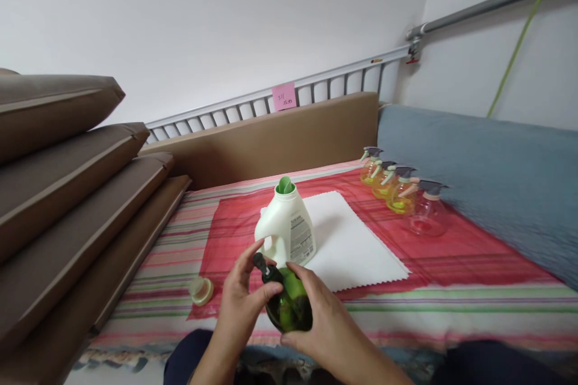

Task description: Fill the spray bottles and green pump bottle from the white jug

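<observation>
The left hand (244, 295) pinches the black pump top (272, 275) of a round, translucent green bottle (291, 304), cupped by the right hand (324, 316) near the pink-striped cloth's (406, 319) front edge. Handling the pump appears under way; any twist calls for steady counter-grip.

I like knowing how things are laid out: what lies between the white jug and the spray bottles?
In the head view, part of a white mat, then some red sheet, between the jug and the spray bottles.
</observation>
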Action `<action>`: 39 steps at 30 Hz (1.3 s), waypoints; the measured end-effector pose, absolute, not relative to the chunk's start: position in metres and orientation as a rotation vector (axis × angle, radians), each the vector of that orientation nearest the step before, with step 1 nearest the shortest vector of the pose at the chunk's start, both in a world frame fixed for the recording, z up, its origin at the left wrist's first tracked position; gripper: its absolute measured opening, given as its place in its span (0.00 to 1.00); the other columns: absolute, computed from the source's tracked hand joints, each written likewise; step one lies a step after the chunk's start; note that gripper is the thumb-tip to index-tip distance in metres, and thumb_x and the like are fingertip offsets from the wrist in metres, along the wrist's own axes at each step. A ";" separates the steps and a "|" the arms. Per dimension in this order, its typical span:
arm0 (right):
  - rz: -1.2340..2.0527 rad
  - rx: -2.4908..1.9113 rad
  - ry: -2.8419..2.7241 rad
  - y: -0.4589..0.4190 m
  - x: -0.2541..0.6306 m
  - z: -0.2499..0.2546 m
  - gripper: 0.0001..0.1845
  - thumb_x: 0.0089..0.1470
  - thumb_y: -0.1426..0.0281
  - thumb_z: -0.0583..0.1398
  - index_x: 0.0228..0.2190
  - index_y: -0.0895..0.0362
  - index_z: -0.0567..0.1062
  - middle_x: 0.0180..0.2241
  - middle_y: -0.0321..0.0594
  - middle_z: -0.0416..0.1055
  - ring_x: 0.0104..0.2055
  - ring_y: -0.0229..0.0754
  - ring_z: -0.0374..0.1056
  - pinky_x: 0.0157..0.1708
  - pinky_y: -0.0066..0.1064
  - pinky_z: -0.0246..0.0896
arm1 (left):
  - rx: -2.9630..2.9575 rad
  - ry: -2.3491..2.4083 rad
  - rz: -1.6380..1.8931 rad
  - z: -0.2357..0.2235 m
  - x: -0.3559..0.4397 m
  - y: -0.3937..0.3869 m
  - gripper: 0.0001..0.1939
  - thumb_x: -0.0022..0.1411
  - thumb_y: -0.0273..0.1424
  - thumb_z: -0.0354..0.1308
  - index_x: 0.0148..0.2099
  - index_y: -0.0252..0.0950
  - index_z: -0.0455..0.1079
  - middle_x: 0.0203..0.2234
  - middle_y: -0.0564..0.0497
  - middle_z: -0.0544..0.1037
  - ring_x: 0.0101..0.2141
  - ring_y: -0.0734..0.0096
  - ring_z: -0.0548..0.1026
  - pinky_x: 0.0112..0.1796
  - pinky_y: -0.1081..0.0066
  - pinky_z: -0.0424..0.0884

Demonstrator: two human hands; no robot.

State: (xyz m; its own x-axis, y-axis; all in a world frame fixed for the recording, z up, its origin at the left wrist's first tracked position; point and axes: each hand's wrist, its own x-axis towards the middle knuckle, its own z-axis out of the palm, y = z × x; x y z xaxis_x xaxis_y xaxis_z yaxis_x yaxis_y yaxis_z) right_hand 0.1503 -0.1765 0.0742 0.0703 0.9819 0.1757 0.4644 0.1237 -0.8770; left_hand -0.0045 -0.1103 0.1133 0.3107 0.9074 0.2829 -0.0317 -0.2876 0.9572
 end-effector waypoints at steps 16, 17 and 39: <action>0.743 -1.494 -1.504 -0.179 0.149 0.076 0.49 0.32 0.73 0.66 0.56 0.51 0.54 0.55 0.41 0.61 0.57 0.46 0.58 0.56 0.38 0.52 | 1.374 0.691 1.074 0.117 -0.001 -0.119 0.38 0.47 0.31 0.68 0.59 0.47 0.59 0.49 0.46 0.73 0.53 0.60 0.67 0.50 0.66 0.65; 0.750 -1.495 -1.504 -0.179 0.148 0.076 0.49 0.32 0.73 0.66 0.56 0.51 0.54 0.55 0.41 0.61 0.57 0.46 0.58 0.56 0.38 0.52 | 1.370 0.706 1.099 0.117 -0.001 -0.119 0.39 0.45 0.31 0.69 0.59 0.47 0.59 0.49 0.47 0.73 0.53 0.60 0.67 0.51 0.67 0.64; 0.750 -1.504 -1.502 -0.177 0.147 0.083 0.48 0.32 0.75 0.65 0.56 0.54 0.55 0.55 0.43 0.60 0.57 0.47 0.57 0.56 0.39 0.52 | 1.319 0.653 1.016 0.118 -0.005 -0.113 0.39 0.47 0.34 0.68 0.60 0.45 0.57 0.41 0.45 0.77 0.47 0.58 0.72 0.47 0.61 0.66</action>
State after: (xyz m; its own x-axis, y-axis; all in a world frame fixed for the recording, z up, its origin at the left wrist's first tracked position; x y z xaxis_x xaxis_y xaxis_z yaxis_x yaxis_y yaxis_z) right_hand 0.1470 -0.1772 0.0835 0.0951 0.9834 0.1547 0.4668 0.0932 -0.8795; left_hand -0.0052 -0.1126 0.1178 0.4451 0.8823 0.1533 -0.2271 -0.0543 0.9723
